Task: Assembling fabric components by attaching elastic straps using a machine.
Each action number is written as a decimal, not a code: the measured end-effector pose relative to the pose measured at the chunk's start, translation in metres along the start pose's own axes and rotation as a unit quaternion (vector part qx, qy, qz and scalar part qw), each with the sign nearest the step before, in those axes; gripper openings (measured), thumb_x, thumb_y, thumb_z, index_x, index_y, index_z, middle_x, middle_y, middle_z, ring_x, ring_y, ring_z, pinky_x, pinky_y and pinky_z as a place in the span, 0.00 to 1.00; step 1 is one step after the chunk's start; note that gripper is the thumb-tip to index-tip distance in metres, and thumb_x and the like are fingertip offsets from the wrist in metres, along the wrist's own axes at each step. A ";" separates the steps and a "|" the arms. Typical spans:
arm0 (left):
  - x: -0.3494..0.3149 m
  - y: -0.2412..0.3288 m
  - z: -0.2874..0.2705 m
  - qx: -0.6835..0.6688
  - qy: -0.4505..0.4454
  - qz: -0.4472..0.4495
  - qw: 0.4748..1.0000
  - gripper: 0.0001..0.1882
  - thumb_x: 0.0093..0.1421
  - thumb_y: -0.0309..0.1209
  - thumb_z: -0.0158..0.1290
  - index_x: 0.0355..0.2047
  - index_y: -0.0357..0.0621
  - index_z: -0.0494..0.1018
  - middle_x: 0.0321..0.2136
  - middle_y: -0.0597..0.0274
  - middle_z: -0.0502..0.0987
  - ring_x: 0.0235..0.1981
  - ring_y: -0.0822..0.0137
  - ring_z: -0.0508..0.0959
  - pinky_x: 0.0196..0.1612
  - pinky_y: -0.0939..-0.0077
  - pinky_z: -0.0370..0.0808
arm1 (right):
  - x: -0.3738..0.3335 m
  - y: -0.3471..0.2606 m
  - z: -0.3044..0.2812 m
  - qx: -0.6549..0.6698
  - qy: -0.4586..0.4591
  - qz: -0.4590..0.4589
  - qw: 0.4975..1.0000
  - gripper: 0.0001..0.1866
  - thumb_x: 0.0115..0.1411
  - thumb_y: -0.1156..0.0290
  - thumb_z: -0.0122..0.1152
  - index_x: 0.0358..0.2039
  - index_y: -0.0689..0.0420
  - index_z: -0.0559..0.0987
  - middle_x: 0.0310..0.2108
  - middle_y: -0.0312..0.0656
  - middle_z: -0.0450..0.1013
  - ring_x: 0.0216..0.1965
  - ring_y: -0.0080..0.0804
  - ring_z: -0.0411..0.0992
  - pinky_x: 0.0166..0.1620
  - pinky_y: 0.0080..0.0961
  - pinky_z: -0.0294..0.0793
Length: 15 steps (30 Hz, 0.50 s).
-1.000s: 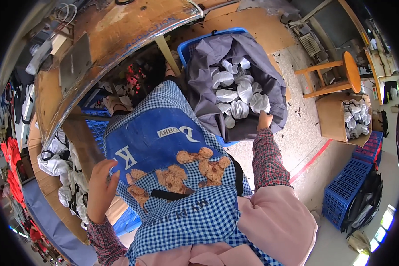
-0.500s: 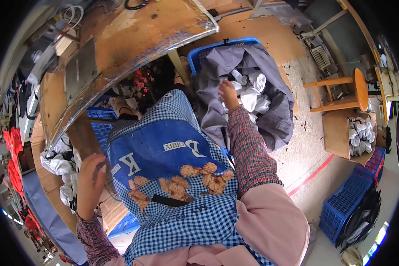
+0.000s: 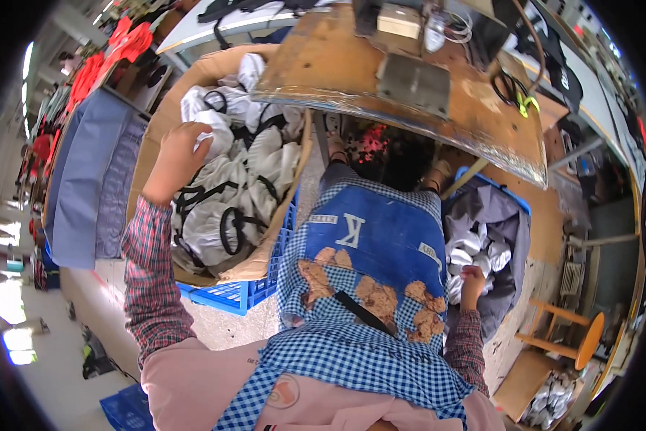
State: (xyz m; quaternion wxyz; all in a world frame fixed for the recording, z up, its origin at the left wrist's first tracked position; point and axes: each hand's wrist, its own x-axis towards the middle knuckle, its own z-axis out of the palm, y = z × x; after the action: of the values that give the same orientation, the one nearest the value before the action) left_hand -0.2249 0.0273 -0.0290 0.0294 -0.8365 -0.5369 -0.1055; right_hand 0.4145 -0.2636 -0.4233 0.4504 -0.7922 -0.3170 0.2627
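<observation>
My left hand [image 3: 176, 161] is over a cardboard box [image 3: 148, 144], at the edge of the heaped white cloth pieces with black straps [image 3: 265, 161]. Its fingers are bent, with the thumb apart and nothing seen between them; whether the fingertips touch the cloth I cannot tell. My right hand [image 3: 472, 289] is low on the other side, by a blue basket lined with grey cloth [image 3: 506, 287] that holds white bundled pieces [image 3: 474, 248]. Its fingers curl loosely and I see nothing in them. A blue checked apron [image 3: 366, 230] covers my lap between the two hands.
A worn wooden table [image 3: 323, 65] stands ahead, bearing a metal plate [image 3: 414, 85] and black cord [image 3: 508, 90]. The box rests on a blue crate [image 3: 244, 298]. Blue-grey cloth [image 3: 86, 194] hangs at left. A wooden stool [image 3: 589, 341] and another box of white pieces [image 3: 549, 399] lie at lower right.
My view has turned left, bringing the large box of white cloth into sight. My left hand has moved up over its edge. My right hand has come away from the middle of the white bundles.
</observation>
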 end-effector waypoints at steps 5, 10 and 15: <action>0.012 -0.075 0.049 0.046 -0.037 -0.125 0.990 0.19 0.54 0.39 0.56 0.42 0.39 0.74 0.41 0.49 0.77 0.46 0.48 0.75 0.46 0.51 0.72 | 0.011 -0.109 0.000 -0.105 0.027 -0.115 0.987 0.10 0.51 0.81 0.45 0.25 0.60 0.77 0.18 0.40 0.73 0.22 0.27 0.73 0.27 0.23 0.69; 0.056 -0.105 0.110 0.030 -0.020 -0.273 0.961 0.32 0.47 0.46 0.61 0.46 0.34 0.70 0.48 0.44 0.73 0.51 0.45 0.72 0.51 0.51 0.71 | 0.012 -0.169 0.008 -0.124 0.027 -0.195 0.973 0.09 0.55 0.81 0.47 0.29 0.60 0.77 0.22 0.42 0.75 0.24 0.30 0.74 0.29 0.25 0.72; 0.030 -0.172 0.158 -0.069 0.025 -0.330 0.941 0.36 0.43 0.47 0.63 0.46 0.31 0.69 0.46 0.39 0.74 0.48 0.43 0.75 0.50 0.57 0.72 | -0.004 -0.210 0.028 -0.133 -0.011 -0.250 0.959 0.07 0.55 0.82 0.49 0.30 0.61 0.77 0.25 0.44 0.75 0.27 0.31 0.75 0.32 0.26 0.74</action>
State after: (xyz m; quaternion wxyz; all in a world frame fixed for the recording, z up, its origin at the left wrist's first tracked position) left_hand -0.3455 0.1527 -0.1881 -0.0509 -0.6095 -0.7733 -0.1670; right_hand 0.3357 -0.1685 -0.2505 0.3886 -0.7372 -0.5424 0.1060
